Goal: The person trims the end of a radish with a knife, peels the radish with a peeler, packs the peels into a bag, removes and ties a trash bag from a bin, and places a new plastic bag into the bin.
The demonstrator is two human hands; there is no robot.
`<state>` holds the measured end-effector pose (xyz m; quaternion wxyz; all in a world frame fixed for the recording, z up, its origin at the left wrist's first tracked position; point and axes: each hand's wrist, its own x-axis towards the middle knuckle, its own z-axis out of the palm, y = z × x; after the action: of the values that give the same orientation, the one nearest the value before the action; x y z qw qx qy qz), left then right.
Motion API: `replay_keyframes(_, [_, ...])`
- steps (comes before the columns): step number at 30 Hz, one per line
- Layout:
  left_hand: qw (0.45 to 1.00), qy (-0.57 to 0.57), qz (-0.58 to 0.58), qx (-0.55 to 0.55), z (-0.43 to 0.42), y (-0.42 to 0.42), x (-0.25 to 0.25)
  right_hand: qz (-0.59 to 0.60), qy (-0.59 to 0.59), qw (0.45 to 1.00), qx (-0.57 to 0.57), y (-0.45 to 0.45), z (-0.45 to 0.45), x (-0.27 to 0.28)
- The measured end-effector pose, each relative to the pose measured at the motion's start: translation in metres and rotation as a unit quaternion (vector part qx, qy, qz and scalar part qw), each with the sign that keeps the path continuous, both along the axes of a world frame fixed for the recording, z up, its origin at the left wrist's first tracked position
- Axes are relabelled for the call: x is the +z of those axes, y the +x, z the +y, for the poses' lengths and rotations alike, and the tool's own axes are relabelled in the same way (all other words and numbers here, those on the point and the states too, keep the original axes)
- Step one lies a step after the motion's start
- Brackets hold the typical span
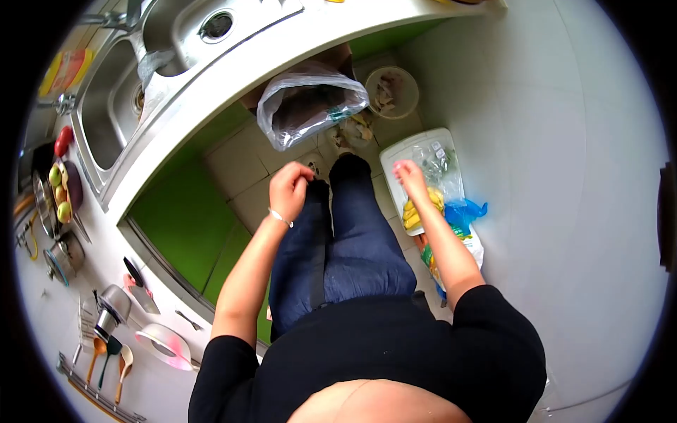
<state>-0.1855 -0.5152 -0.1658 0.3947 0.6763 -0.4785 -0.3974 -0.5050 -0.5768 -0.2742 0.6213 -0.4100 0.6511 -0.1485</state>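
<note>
My left hand point(288, 190), with a pale band at the wrist, hangs above my left leg with its fingers curled closed. I see nothing in it. In front of it, under the counter, is a wide-mouthed translucent plastic bag point(273, 116). My right hand point(411, 178) hovers over a white lidded box point(392, 163), its fingers drawn together and no object showing in them. Near that hand, clear plastic packaging point(436, 163) and yellow bananas point(415, 213) lie on the box. Neither hand appears to touch the bag.
A round bin point(393, 92) with scraps stands beside the bag. Blue plastic point(464, 211) lies by the box, along the wall point(564, 176). The counter edge point(211, 88) curves ahead and left, with a double sink point(106, 106), a pot point(65, 259) and a fork point(189, 320).
</note>
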Motion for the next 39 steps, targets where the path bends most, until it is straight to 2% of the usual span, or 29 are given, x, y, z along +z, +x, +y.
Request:
replay_keyframes(3, [0.993, 0.090, 0.074, 0.011, 0.035, -0.018, -0.023, 0.003, 0.085, 0.996, 0.003, 0.009, 0.048, -0.022])
replay_keyframes(6, [0.966, 0.198, 0.154, 0.065, 0.070, -0.026, -0.059, -0.045, 0.200, 0.977, -0.053, 0.022, 0.080, -0.077])
replay_keyframes(8, [0.954, 0.238, 0.151, 0.101, 0.092, -0.024, -0.086, -0.055, 0.297, 0.941, -0.152, 0.041, 0.083, -0.118])
replay_keyframes(10, [0.954, 0.256, 0.113, 0.110, 0.111, -0.024, -0.124, -0.072, 0.329, 0.912, -0.234, 0.060, 0.088, -0.187])
replay_keyframes(12, [0.959, 0.263, 0.078, 0.070, 0.128, -0.033, -0.166, -0.089, 0.368, 0.869, -0.320, 0.081, 0.091, -0.260])
replay_keyframes(14, [0.955, 0.281, 0.097, -0.001, 0.134, -0.045, -0.205, -0.095, 0.399, 0.839, -0.358, 0.089, 0.103, -0.382])
replay_keyframes(15, [0.961, 0.263, 0.068, -0.047, 0.131, -0.050, -0.219, -0.089, 0.431, 0.811, -0.386, 0.097, 0.108, -0.429])
replay_keyframes(16, [0.965, 0.244, 0.039, -0.093, 0.126, -0.054, -0.229, -0.101, 0.430, 0.807, -0.391, 0.106, 0.099, -0.443])
replay_keyframes(18, [0.974, 0.162, -0.026, -0.154, 0.118, -0.054, -0.244, -0.091, 0.472, 0.667, -0.569, 0.123, 0.060, -0.450])
replay_keyframes(19, [0.979, 0.119, -0.042, -0.162, 0.116, -0.056, -0.252, -0.128, 0.482, 0.599, -0.627, 0.123, 0.054, -0.472])
replay_keyframes(20, [0.981, 0.079, -0.057, -0.168, 0.117, -0.057, -0.255, -0.139, 0.483, 0.596, -0.626, 0.125, 0.053, -0.481])
replay_keyframes(22, [0.974, 0.053, -0.073, -0.207, 0.115, -0.053, -0.257, -0.246, 0.325, 0.568, -0.715, 0.130, 0.045, -0.491])
replay_keyframes(23, [0.976, 0.048, -0.076, -0.198, 0.113, -0.052, -0.257, -0.256, 0.325, 0.567, -0.713, 0.131, 0.038, -0.499])
replay_keyframes(25, [0.977, 0.046, -0.086, -0.192, 0.114, -0.048, -0.259, -0.292, 0.247, 0.571, -0.727, 0.126, 0.035, -0.513])
replay_keyframes(26, [0.978, 0.046, -0.089, -0.184, 0.113, -0.048, -0.258, -0.295, 0.245, 0.572, -0.725, 0.127, 0.030, -0.517])
replay_keyframes(28, [0.978, 0.043, -0.090, -0.184, 0.111, -0.049, -0.258, -0.165, 0.100, 0.724, -0.662, 0.122, 0.015, -0.487])
replay_keyframes(29, [0.978, 0.042, -0.092, -0.182, 0.110, -0.051, -0.258, -0.160, 0.093, 0.727, -0.661, 0.115, 0.009, -0.470])
replay_keyframes(31, [0.979, 0.042, -0.089, -0.177, 0.108, -0.057, -0.257, -0.100, -0.001, 0.869, -0.484, 0.105, 0.001, -0.456])
replay_keyframes(32, [0.979, 0.046, -0.093, -0.176, 0.107, -0.059, -0.257, -0.097, -0.004, 0.872, -0.480, 0.101, -0.004, -0.450])
replay_keyframes(33, [0.980, 0.043, -0.091, -0.173, 0.106, -0.062, -0.258, -0.040, -0.033, 0.925, -0.376, 0.097, -0.008, -0.451])
replay_keyframes(35, [0.981, 0.048, -0.090, -0.168, 0.103, -0.064, -0.256, 0.018, -0.062, 0.962, -0.265, 0.091, -0.011, -0.454])
replay_keyframes(36, [0.981, 0.053, -0.091, -0.165, 0.103, -0.065, -0.256, 0.117, -0.126, 0.975, -0.138, 0.089, -0.018, -0.438])
replay_keyframes(37, [0.981, 0.054, -0.090, -0.165, 0.104, -0.066, -0.255, 0.212, -0.185, 0.960, -0.007, 0.087, -0.019, -0.433])
replay_keyframes(38, [0.981, 0.055, -0.090, -0.163, 0.104, -0.066, -0.256, 0.212, -0.185, 0.959, -0.006, 0.085, -0.020, -0.432])
replay_keyframes(39, [0.981, 0.056, -0.090, -0.162, 0.104, -0.066, -0.256, 0.146, -0.219, 0.964, 0.022, 0.078, -0.020, -0.441])
